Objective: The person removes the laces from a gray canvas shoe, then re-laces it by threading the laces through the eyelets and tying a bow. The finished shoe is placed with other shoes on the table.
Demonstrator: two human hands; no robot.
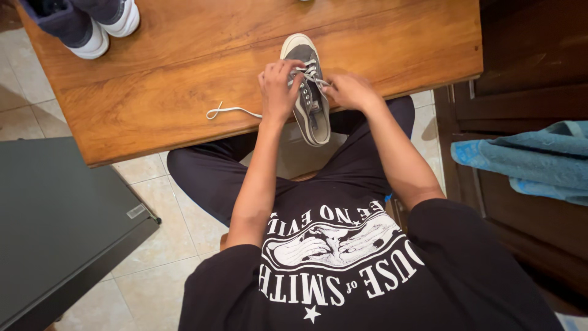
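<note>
On the wooden table, left hand and right hand pinch the white lace of a grey canvas sneaker, upper eyelets laced, loose end trailing toward 9 o'clock, not tied yet.

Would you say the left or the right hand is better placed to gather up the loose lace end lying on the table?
Probably the left hand: the loose lace end trails out on its side of the grey sneaker, while the right hand sits across the shoe.

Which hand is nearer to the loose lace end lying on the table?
Left. The left hand is just beside the loose lace end; the right hand is beyond the shoe.
</note>
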